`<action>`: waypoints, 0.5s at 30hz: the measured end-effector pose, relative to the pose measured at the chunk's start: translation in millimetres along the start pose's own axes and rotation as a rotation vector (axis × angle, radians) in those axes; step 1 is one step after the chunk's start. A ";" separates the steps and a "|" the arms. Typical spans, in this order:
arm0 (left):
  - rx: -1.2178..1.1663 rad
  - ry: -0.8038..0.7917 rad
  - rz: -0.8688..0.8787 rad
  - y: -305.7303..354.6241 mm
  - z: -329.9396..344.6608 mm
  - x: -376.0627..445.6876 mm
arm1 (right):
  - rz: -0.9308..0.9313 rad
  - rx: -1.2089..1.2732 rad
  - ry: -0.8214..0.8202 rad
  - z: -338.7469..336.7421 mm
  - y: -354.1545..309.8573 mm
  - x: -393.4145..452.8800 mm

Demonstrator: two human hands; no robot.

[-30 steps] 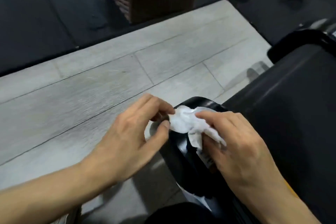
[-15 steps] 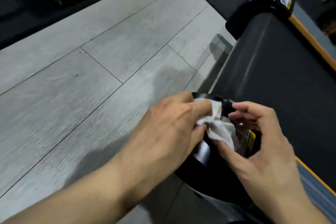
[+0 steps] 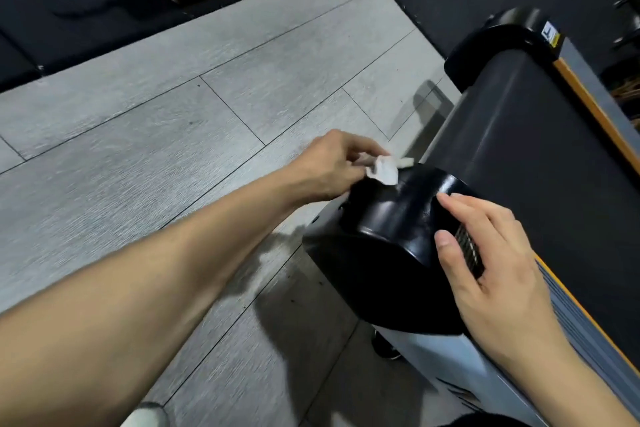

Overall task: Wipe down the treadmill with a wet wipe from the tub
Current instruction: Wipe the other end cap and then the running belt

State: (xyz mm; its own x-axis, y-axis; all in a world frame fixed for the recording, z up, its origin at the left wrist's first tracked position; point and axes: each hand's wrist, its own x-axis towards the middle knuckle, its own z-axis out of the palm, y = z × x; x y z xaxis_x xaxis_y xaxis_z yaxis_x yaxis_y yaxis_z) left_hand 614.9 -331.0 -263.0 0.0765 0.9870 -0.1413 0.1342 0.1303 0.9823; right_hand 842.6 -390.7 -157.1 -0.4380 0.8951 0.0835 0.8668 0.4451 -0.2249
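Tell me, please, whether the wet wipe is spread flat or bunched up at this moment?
Bunched up: the wet wipe shows as a small crumpled wad pinched in the left hand, at the edge of the treadmill's black end cap.

Single head-worn view, steeply downward, close over the treadmill point(image 3: 540, 163) and floor point(image 3: 173, 135).

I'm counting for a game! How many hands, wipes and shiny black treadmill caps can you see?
Hands: 2, left hand and right hand
Wipes: 1, white wipe
Black end caps: 2, near cap and far cap
Total: 5
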 end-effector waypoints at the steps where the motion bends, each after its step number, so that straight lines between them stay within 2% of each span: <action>1: 0.023 -0.022 0.029 8.7 0.2 -0.1 | -0.010 -0.014 -0.001 0.1 0.4 -0.7; 3: 0.084 -0.030 0.061 22.9 4.2 -0.9 | -0.030 -0.040 -0.010 1.1 2.5 -2.6; 6: 0.096 0.069 0.031 7.1 13.0 2.3 | -0.029 -0.024 -0.020 3.7 5.6 -5.1; 11: -0.037 0.136 -0.166 -44.5 22.7 -11.3 | -0.036 0.006 -0.034 9.5 8.1 -7.4; 15: -0.132 0.253 -0.198 -55.9 30.4 -41.7 | -0.050 -0.023 -0.034 10.6 8.0 -6.5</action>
State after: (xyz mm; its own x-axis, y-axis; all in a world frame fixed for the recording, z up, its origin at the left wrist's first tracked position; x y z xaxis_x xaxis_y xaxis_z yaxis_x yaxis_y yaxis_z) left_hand 634.2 -382.3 -315.7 -0.1878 0.9312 -0.3125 -0.0083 0.3166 0.9485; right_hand 849.9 -393.2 -169.8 -0.4881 0.8707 0.0605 0.8489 0.4897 -0.1988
